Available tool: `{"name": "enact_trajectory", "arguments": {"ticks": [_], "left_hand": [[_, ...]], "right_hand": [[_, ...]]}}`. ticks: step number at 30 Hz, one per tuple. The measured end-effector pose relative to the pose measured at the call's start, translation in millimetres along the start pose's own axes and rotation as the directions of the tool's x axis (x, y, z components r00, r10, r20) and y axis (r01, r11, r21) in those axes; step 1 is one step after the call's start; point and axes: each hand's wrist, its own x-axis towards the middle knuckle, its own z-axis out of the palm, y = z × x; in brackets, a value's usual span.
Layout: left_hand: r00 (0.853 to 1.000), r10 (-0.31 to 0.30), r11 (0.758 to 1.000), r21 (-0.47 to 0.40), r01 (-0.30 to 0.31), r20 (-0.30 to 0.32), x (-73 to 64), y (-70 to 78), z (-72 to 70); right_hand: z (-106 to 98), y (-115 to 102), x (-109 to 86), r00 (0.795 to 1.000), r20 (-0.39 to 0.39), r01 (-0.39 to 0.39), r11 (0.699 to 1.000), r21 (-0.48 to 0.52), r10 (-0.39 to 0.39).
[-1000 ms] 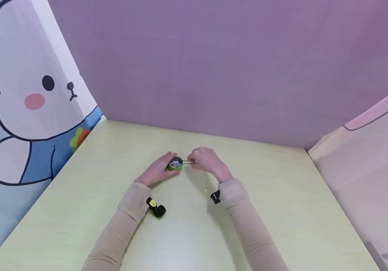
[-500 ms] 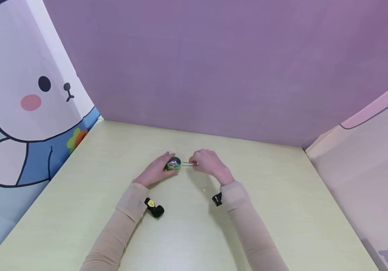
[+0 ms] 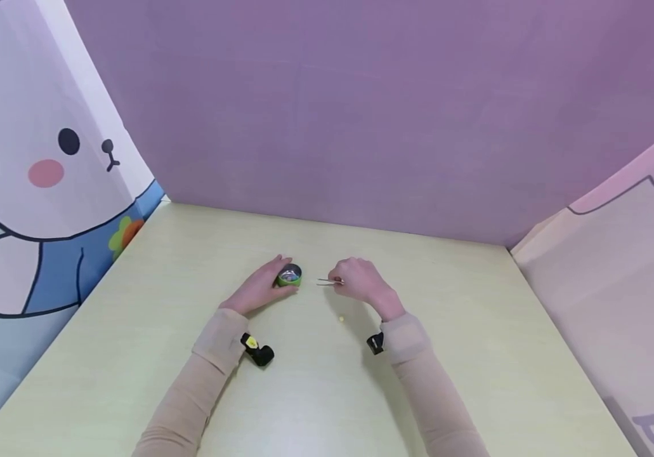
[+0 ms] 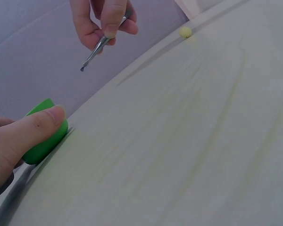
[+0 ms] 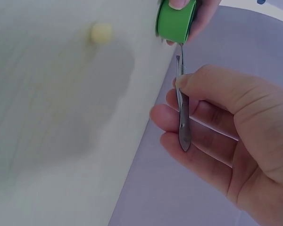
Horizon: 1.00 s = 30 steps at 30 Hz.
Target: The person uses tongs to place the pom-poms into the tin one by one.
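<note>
A small green round container (image 3: 296, 283) with a shiny inside stands on the table, held between the thumb and fingers of my left hand (image 3: 255, 287). Its green side wall (image 4: 46, 149) faces the left wrist view. My right hand (image 3: 365, 284) pinches metal tweezers (image 5: 184, 123) between thumb and fingers. In the head view the tweezers' tips point left at the container, with a gap between, and nothing shows between the prongs. A small yellow ball (image 5: 101, 33) lies on the table, nearer to me than the tweezers. What lies inside the container is too small to tell.
The pale wooden table (image 3: 464, 355) ends at a purple backdrop (image 3: 327, 127). On the left hangs a printed cartoon panel (image 3: 47, 127), on the right a pinkish one (image 3: 635, 266). A black wrist camera (image 3: 258, 352) sits by the left sleeve.
My right hand has drawn the tweezers rightward, away from the container's rim. In the head view everything shifts slightly left. The left hand keeps its hold on the container.
</note>
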Motion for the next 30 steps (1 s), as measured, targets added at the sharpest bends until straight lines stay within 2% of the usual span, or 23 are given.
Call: {"name": "enact_trajectory", "arguments": {"ticks": [21,30], "left_hand": [[1.000,0.005,1.000,0.013,-0.005,0.008,-0.7,2.7,-1.1],[1.000,0.000,1.000,0.012,0.000,0.020,-2.2,6.1,-2.9]], "right_hand": [[8.7,6.4,-37.8,0.999,-0.041,-0.008,1.000,-0.004,0.008],[17.2,7.6,-55.4,0.998,-0.038,-0.041,0.999,-0.013,0.041]]}}
